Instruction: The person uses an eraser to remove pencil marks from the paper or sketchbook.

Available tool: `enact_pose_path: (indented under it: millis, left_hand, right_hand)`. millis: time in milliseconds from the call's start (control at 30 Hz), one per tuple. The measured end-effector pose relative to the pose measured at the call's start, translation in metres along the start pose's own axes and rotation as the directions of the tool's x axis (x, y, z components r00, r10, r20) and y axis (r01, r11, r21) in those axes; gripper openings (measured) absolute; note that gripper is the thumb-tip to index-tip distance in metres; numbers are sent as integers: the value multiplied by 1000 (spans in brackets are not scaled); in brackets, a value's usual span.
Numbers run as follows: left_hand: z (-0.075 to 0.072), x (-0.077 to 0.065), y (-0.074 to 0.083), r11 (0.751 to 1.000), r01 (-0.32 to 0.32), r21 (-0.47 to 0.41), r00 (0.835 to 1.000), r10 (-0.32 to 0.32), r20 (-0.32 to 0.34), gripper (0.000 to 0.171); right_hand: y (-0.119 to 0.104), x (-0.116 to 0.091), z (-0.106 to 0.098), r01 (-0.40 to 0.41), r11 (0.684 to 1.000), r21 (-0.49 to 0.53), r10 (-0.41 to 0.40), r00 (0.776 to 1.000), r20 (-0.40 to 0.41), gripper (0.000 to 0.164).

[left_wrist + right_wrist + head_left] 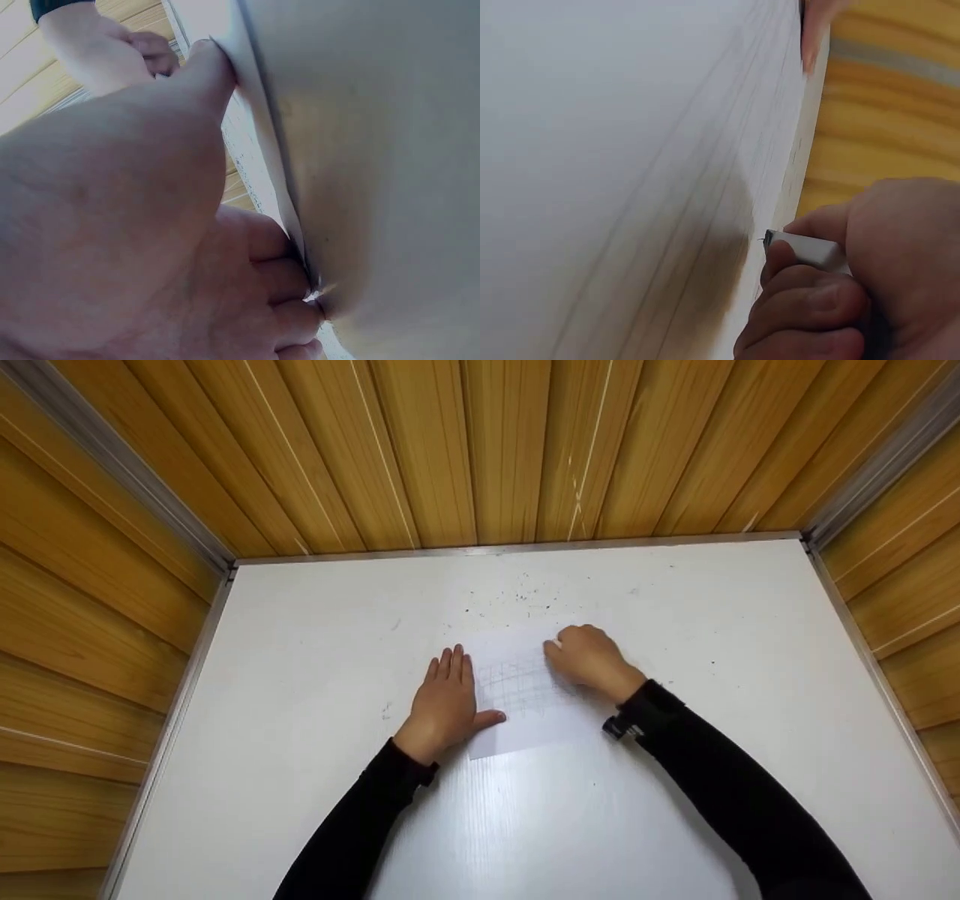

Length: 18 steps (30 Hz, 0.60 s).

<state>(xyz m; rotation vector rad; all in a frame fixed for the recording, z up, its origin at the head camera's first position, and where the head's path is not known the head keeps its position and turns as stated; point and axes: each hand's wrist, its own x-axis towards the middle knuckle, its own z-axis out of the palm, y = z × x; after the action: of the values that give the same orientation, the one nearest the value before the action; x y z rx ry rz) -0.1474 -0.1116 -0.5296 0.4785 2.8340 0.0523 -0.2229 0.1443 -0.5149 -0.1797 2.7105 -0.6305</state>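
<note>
Small white block [806, 249] w/ dark tip mostly hidden in R hand [592, 660], whose curled fingers grip it; in head view barely a pale bit shows. Paper sheet [510, 739] lies on white worktop [300, 660] btwn both hands, far edge hard to make out, R side partly covered by R hand; faint pencil lines [517, 679] blurry. L hand [442, 709], fingers straight, rests along sheet's L edge, thumb on it

Wood-grain walls [506, 450] and grey metal edging [465, 551] border a white table [300, 675]
</note>
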Motion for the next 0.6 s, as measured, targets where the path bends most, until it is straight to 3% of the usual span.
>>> enact_pose_path:
  millis: [200,333,467,600]
  left_hand:
    - [0,0,-2,1000,-15,-10,1000,15,-10,121]
    - [0,0,-2,1000,-22,-21,1000,22,-18,120]
    - [1,1,-1,1000,-11,-11,1000,11,-9,121]
    - [1,0,-3,1000,9,11,1000,-9,8,122]
  right_hand:
    - [-73,14,36,116,988,-98,-109,992,70,52]
    - [-94,22,46,128,982,-139,-121,991,61,46]
    - [-79,26,42,110,982,-152,-106,994,32,44]
    - [-33,23,20,82,992,-100,-81,997,21,48]
